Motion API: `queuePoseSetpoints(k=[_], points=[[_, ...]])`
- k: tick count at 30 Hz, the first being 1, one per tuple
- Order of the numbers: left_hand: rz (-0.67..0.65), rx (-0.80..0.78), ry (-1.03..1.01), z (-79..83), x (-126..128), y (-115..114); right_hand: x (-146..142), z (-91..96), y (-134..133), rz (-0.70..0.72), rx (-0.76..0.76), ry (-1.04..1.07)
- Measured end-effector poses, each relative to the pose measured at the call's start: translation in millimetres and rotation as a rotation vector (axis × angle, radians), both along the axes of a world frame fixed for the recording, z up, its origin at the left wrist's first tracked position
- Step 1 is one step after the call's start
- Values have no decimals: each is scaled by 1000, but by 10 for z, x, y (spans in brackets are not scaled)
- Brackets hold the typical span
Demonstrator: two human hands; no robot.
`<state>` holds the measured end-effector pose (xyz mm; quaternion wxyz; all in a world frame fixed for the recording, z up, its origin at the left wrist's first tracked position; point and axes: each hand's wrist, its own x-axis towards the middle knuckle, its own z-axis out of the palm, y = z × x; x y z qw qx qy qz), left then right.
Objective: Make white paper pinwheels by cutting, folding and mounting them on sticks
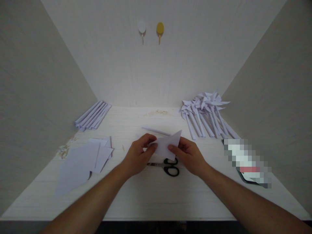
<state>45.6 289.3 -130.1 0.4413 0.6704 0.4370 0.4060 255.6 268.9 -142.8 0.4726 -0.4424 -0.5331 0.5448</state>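
A small sheet of white paper [163, 145] is held up between my two hands over the middle of the table. My left hand [139, 154] pinches its left edge with thumb and fingers. On the other side, my right hand [188, 152] grips the right part, thumb on top. One pointed corner sticks up beside the right fingers. Below the paper lie scissors [171, 170] with black handles, their blades pointing left and partly behind my left hand. A thin rolled paper stick [156, 130] rests just beyond the paper, its right end hidden.
Several rolled paper tubes [92, 116] lie at the back left, with cut paper sheets [78, 165] nearer on the left. Several paper pinwheels on sticks [204, 110] are heaped at the back right. A phone [251, 178], partly blurred, lies at the right. Two hooks [160, 28] hang on the wall.
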Motion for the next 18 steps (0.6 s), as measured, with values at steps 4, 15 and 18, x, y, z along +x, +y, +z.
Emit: queuePoseSetpoints(k=[4, 15, 18], points=[[-25, -42, 47, -21, 6, -3, -15, -2, -27, -33, 46, -98], [-56, -80, 17, -6, 37, -29, -64, 45, -120, -231, 716, -624], [-11, -157, -143, -2, 51, -81, -125, 101, -166, -288, 822, -625]])
